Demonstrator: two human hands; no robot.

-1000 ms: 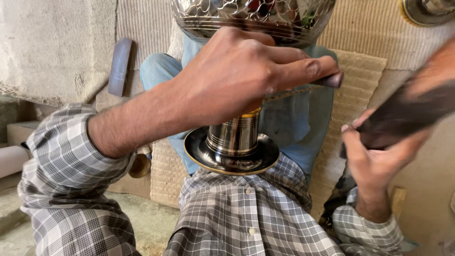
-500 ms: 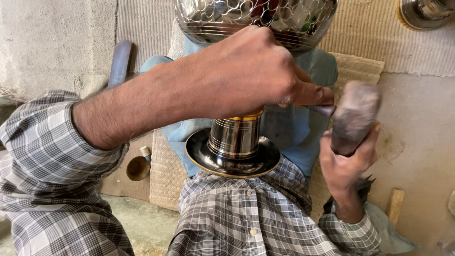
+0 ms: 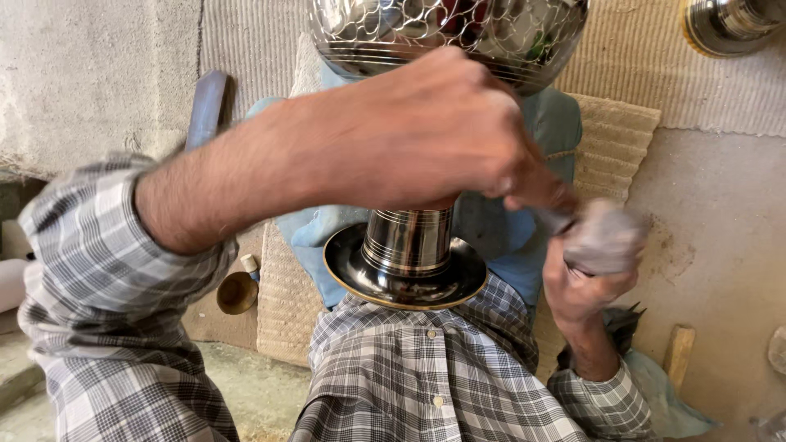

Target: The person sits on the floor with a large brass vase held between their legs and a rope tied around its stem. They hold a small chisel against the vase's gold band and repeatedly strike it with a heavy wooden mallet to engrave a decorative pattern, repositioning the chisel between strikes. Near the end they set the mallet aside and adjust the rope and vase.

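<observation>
A shiny engraved metal vessel lies against my chest, its patterned bowl (image 3: 450, 33) at the top and its flared foot (image 3: 405, 270) toward my checked shirt. My left hand (image 3: 434, 131) is closed over the vessel's neck and pinches a thin dark tool (image 3: 550, 214) that points right. My right hand (image 3: 583, 290) grips a blurred grey-brown mallet (image 3: 606, 237), whose head is right at the end of that tool. The tool's tip is hidden by my fingers.
A blue cloth (image 3: 557, 123) and a woven mat (image 3: 614, 139) lie under the vessel. A small brass cup (image 3: 237, 292) sits lower left, a blue flat bar (image 3: 206, 106) upper left, another metal vessel (image 3: 729, 24) top right, a wooden piece (image 3: 678, 354) lower right.
My right hand has swung the mallet in from the far right to the end of the tool held by my left hand. The left hand and vessel stay almost still.
</observation>
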